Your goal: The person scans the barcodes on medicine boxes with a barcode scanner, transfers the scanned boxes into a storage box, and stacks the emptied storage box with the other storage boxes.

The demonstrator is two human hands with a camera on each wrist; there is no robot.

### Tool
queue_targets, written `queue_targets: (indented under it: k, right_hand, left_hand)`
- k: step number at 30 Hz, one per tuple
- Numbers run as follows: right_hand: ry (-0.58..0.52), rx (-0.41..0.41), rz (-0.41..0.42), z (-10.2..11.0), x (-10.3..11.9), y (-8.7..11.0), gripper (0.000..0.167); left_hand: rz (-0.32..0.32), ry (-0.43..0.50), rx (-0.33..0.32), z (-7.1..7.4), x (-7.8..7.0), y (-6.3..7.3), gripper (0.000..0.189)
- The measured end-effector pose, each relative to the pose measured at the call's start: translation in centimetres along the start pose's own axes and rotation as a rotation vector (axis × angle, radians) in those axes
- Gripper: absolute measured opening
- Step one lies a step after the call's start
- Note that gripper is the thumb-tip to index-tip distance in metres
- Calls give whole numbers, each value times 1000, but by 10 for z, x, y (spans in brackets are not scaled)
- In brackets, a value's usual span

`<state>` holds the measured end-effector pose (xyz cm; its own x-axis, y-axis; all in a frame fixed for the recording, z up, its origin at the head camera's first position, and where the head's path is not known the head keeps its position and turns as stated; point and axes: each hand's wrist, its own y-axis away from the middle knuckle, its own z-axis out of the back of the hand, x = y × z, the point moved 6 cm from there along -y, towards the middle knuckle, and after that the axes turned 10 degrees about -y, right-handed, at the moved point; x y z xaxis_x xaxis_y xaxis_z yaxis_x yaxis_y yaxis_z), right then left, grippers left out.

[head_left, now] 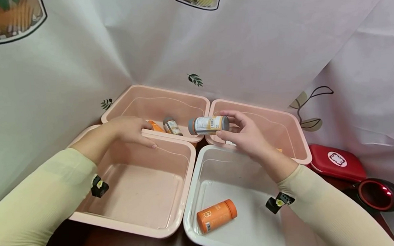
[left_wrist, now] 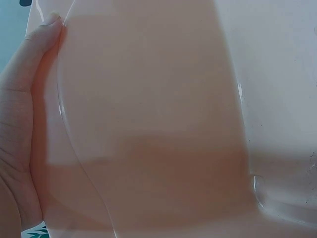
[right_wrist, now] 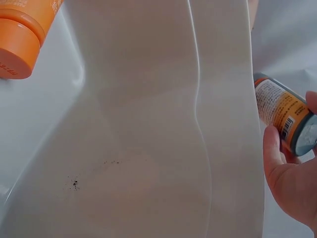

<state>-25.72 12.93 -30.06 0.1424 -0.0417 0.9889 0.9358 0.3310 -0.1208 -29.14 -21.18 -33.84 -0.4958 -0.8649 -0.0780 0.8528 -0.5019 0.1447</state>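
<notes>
My right hand (head_left: 246,133) holds a grey bottle (head_left: 209,125) with a white and orange label between thumb and fingers. The bottle lies sideways above the meeting rims of the bins; the right wrist view shows it (right_wrist: 283,111) beyond the white bin's wall. My left hand (head_left: 130,130) rests over the rims between the two left pink bins, its thumb (left_wrist: 42,39) along the front bin's inner wall. Inside the back left pink bin (head_left: 169,99) lie a similar grey bottle (head_left: 172,126) and an orange item (head_left: 156,126). An orange bottle (head_left: 216,215) lies in the white bin (head_left: 247,194).
The front left pink bin (head_left: 144,192) stands beside the white one. Behind, the back right pink bin (head_left: 267,123) holds a small orange item (head_left: 279,150), partly covered by my arm. Right of the bins are a red zip case (head_left: 337,162) and a black rounded object (head_left: 376,195).
</notes>
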Motion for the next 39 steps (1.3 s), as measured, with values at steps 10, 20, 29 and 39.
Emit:
queue_targets:
  k: [10,20,29,39]
  right_hand:
    - [-34,41,46,-3,4,1,68]
    - [-87,88,48,-4,7,3,70]
    - [80,105,52,-5,6,5,52]
    - [157,475,107,-29,4,18,31]
  left_hand:
    - [8,14,9,1,-1,0,73]
    - [10,13,9,0,0,0,73]
    - [21,-2,7,0,0,1,76]
    - [31,2,16,0,0,1,79]
